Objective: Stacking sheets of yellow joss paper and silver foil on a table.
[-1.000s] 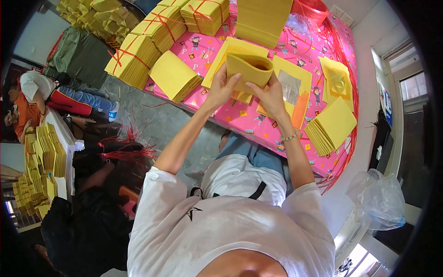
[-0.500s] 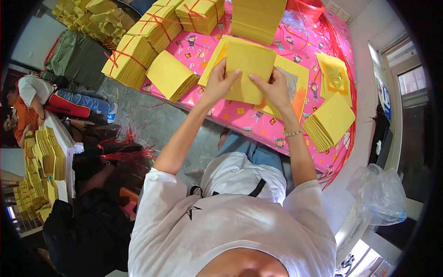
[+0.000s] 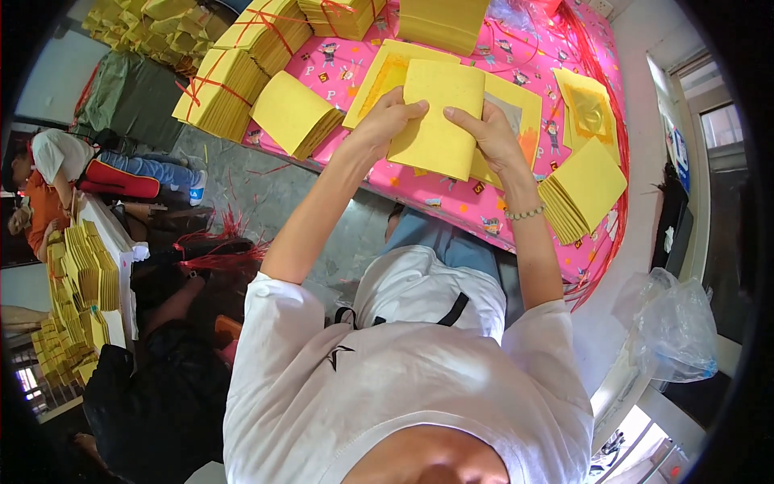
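Pink-printed table (image 3: 339, 89): left hand (image 3: 393, 119) and right hand (image 3: 494, 139) pinch the yellow paper packet (image 3: 439, 133); mouth now turned from view, so I can't check inside

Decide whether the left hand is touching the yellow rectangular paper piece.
Touching: the head view shows the left hand holding the yellow rectangular paper piece, thumb on its face, near the left edge.

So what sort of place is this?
Perhaps a small hand-assembly workshop: red-tied yellow stacks and long red strings on a pink-covered table, and another table piled with yellow pieces.
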`<state>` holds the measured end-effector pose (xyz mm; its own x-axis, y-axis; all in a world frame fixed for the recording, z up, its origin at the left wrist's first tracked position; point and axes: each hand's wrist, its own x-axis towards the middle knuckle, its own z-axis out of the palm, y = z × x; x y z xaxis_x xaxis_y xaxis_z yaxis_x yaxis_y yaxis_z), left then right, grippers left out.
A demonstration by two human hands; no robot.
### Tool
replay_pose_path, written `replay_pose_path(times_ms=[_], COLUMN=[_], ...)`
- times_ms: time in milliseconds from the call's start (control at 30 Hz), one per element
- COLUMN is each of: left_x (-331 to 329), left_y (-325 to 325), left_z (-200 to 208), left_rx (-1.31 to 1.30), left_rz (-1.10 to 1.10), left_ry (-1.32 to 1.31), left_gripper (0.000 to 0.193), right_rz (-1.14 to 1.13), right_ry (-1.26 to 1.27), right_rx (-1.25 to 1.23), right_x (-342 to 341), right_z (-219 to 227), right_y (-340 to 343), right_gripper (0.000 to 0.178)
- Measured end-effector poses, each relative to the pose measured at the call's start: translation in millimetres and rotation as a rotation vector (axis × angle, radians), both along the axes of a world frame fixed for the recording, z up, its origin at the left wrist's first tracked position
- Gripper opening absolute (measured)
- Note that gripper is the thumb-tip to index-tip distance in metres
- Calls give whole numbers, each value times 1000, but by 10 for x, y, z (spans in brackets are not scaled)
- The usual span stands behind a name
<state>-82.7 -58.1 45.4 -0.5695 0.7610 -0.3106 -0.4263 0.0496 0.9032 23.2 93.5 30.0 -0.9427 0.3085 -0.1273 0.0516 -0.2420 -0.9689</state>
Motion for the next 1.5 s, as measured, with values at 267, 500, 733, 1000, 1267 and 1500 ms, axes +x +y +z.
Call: replay_pose_path(times_ms=[267,500,733,1000,1267,1500], left_x=[122,315,501,581,503,503], left_y=[-4,-71,-174,-265,-402,-439], left_z=[78,79,71,-10,41,12], left_rx=[46,265,303,275,228,200], left_rz=[65,112,136,130,189,185], left_ry=[70,267,323,290,225,253], left_gripper=[34,35,33,35,36,36], right_rz=[-3,-93,-184,-290,-71,-25], right_ry=[75,180,159,157,7,-25], right_rx=[68,106,70,83,78,223], right_x=[66,165,266,259,421,441], right_z=[79,127,205,92,107,69], right_y=[-41,-160,-297,-223,-287,-311], right_gripper=[39,36,29,28,27,26])
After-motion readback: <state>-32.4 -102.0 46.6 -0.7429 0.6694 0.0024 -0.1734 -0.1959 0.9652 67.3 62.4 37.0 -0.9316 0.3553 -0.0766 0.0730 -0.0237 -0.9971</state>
